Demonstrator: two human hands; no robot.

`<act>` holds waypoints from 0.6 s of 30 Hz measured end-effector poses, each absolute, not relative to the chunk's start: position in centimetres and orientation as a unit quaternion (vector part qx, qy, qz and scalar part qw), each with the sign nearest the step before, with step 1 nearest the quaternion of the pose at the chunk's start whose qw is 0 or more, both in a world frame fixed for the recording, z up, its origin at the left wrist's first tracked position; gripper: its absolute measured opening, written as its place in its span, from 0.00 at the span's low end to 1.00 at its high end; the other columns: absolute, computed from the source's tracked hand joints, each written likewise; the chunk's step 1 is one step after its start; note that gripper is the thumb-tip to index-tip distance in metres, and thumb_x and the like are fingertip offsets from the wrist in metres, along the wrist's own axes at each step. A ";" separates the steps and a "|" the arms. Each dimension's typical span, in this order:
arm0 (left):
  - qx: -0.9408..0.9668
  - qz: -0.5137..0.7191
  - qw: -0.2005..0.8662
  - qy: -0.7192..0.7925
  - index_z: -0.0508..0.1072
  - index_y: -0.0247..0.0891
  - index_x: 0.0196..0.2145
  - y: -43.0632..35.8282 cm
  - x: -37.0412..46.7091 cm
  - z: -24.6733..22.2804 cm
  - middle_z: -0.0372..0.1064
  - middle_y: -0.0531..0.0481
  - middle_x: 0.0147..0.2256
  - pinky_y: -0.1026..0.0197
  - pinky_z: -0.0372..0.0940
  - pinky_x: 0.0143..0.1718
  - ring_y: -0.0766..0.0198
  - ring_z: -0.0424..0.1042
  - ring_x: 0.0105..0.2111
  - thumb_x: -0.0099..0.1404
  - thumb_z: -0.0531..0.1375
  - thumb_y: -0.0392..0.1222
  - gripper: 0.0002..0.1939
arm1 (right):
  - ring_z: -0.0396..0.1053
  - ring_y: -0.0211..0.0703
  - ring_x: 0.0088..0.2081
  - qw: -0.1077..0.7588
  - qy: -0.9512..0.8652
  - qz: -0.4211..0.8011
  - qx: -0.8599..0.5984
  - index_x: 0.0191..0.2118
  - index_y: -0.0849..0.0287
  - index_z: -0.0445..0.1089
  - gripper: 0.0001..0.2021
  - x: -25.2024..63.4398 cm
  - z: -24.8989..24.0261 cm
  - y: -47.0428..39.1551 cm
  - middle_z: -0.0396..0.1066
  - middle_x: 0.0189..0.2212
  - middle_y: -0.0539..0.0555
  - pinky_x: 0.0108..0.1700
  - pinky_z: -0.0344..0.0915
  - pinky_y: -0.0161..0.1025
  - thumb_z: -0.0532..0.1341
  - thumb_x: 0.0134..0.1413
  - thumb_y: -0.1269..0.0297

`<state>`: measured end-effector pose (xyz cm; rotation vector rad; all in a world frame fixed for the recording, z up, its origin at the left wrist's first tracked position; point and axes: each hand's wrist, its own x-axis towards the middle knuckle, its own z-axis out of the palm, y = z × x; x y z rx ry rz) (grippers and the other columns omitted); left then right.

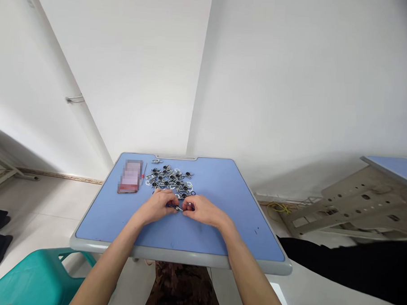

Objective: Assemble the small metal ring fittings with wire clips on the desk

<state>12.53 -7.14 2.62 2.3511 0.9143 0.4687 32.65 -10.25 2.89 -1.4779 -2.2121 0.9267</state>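
Close in front of the pile, both hands meet over the blue table top [206, 233]. My left hand [158, 205] is closed, thumb and fingers pinching a small metal piece with a dark round part [177, 208]. At the other end of that piece, my right hand [204, 209] is closed too, its fingertips on the thin metal end. Fingers cover much of the piece, so its exact kind is unclear. Just beyond the hands lies a pile of similar small metal pieces with black round parts [170, 178], several with silvery loops.
A phone [131, 176], blurred out, lies at the table's left, with a thin red-tipped stick [143, 171] beside it. One loose metal piece [156, 161] is near the back edge. A green stool [36, 275] stands lower left. Another table [395, 167] is at right.
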 end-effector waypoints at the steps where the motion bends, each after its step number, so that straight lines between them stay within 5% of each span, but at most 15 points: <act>1: 0.879 0.174 0.285 0.341 0.72 0.39 0.33 -7.2 12.5 2.7 0.69 0.51 0.33 0.56 0.54 0.45 0.60 0.67 0.36 0.56 0.60 0.37 0.05 | 0.60 0.34 0.24 0.158 -0.773 0.329 -0.518 0.28 0.60 0.70 0.03 32.6 3.0 -10.3 0.67 0.22 0.47 0.25 0.54 0.31 0.59 0.45 0.69; 11: 0.795 0.335 0.291 0.414 0.71 0.38 0.31 -5.9 10.8 3.7 0.68 0.50 0.33 0.62 0.61 0.38 0.63 0.67 0.36 0.58 0.53 0.31 0.08 | 0.61 0.36 0.25 0.234 -0.735 0.283 -0.571 0.30 0.58 0.70 0.08 33.1 3.7 -10.0 0.68 0.24 0.49 0.28 0.55 0.33 0.55 0.52 0.64; 18: 0.801 0.285 0.275 0.449 0.72 0.38 0.30 -5.4 10.2 2.9 0.68 0.52 0.31 0.62 0.60 0.36 0.65 0.67 0.31 0.57 0.56 0.32 0.06 | 0.62 0.38 0.27 0.283 -0.686 0.201 -0.639 0.31 0.58 0.70 0.07 33.4 3.0 -9.1 0.70 0.25 0.50 0.31 0.55 0.35 0.55 0.52 0.65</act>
